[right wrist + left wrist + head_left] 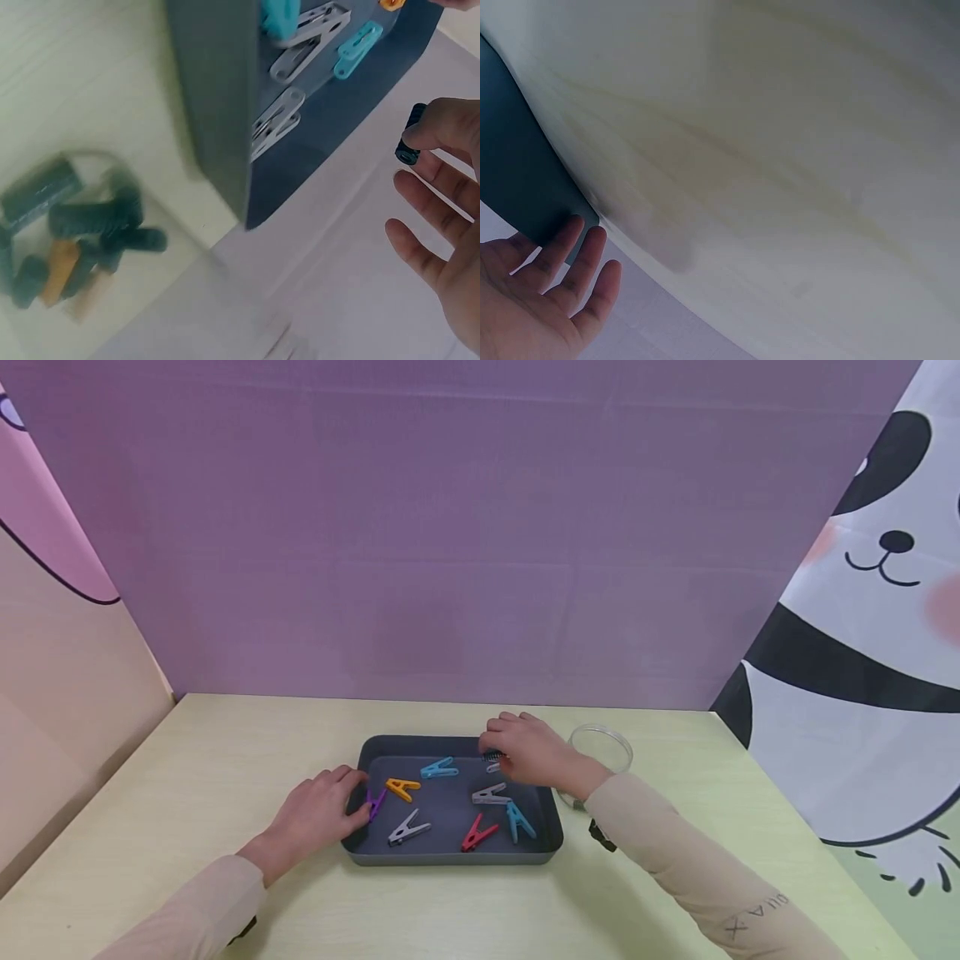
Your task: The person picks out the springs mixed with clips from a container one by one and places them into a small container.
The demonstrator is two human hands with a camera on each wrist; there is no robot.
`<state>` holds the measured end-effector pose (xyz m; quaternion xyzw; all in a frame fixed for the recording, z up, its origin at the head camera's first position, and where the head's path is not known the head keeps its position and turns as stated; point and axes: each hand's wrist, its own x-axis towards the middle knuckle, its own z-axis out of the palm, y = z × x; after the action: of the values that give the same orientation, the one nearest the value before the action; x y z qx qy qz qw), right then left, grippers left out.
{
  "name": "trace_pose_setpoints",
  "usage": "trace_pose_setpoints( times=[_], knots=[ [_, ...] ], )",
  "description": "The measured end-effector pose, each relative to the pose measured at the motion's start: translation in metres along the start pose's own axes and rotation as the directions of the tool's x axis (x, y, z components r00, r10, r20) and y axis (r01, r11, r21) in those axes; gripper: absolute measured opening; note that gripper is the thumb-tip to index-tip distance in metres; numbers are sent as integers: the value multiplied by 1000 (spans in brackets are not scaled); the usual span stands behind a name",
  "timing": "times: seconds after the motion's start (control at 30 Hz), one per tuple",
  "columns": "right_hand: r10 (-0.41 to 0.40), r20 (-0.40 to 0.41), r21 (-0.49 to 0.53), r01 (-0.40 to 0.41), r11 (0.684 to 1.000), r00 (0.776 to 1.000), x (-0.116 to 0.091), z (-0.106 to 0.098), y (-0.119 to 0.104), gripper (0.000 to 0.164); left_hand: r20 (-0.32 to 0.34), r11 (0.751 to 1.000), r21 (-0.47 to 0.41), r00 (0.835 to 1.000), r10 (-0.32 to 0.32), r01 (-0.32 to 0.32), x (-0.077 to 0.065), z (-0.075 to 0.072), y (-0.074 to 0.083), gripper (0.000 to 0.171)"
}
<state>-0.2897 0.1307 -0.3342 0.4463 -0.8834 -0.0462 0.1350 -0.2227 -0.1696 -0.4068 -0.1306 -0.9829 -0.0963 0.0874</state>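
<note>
My right hand pinches a small dark ribbed cylinder between thumb and index finger, over the back right of a grey tray. Its other fingers are spread apart in the right wrist view. The left hand rests against the tray's left side with its fingers loosely extended. Nearest to it, inside the tray, is a purple clothespin. Around the tray floor lie an orange clothespin, a red one, two light blue ones and several grey ones; one grey clothespin is partly hidden below the right hand.
A clear round jar stands right of the tray, partly behind the right forearm. In the right wrist view it contains several dark ribbed cylinders and an orange piece. Behind the wooden table rises a purple backdrop.
</note>
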Motion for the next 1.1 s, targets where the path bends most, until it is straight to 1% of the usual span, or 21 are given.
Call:
trace_pose_setpoints(
  times=[0.2, 0.4, 0.57, 0.67, 0.8, 0.93, 1.1],
  knots=[
    [50, -14, 34, -50, 998, 999, -15, -8, 10, 26, 12, 1000, 7, 1000, -10, 10, 0, 0, 0, 43],
    [98, -29, 34, -97, 995, 995, -28, -10, 22, 26, 11, 1000, 6, 1000, -11, 11, -1, -1, 0, 43],
    [113, -59, 27, -112, 993, 992, -38, -11, 32, 25, 0, 1000, 1, 1000, -5, 5, -1, -1, 1, 43],
    [119, -92, 26, -117, 993, 989, -45, -12, 39, 24, -5, 1000, 2, 1000, -1, 1, -1, 0, 1, 42],
    [141, -134, 54, -135, 989, 981, -55, -16, 47, 24, -9, 1000, 7, 1000, 0, 0, -1, 1, 1, 42],
    [170, -152, 71, -161, 985, 974, -63, -21, 53, 23, -7, 1000, 9, 1000, -1, 1, -1, 1, 1, 43],
    [189, -156, 63, -181, 981, 969, -74, -22, 62, 22, -14, 1000, 2, 1000, 2, -2, 0, 2, 0, 42]
  ],
)
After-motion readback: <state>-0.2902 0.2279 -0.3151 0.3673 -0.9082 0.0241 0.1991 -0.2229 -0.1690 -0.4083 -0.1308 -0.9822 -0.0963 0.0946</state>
